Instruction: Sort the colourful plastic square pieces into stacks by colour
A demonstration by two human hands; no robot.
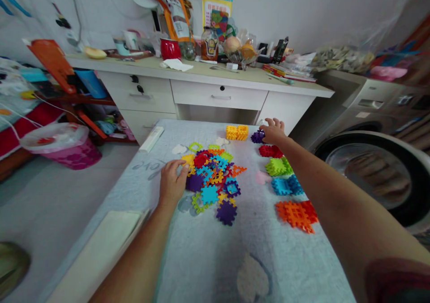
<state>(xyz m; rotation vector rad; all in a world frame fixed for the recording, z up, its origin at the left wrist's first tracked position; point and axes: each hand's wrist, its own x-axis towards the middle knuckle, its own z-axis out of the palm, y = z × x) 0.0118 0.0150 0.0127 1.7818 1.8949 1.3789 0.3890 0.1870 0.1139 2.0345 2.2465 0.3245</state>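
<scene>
My left hand rests at the left edge of a mixed pile of plastic interlocking tiles, thumb and fingers apart. Its fingertips are beside a yellow tile and a dark purple tile; contact is hard to tell. In the pile lie a light blue tile, a red tile and an orange triangle. Reaching to the far right, my right hand is over a small purple stack, its fingers spread. The hand partly hides that stack, and I see nothing held.
Sorted by colour along the right are yellow tiles, red tiles, green tiles, blue tiles and orange tiles. A white box lies at the far left. Behind the cloth-covered table stands a white desk.
</scene>
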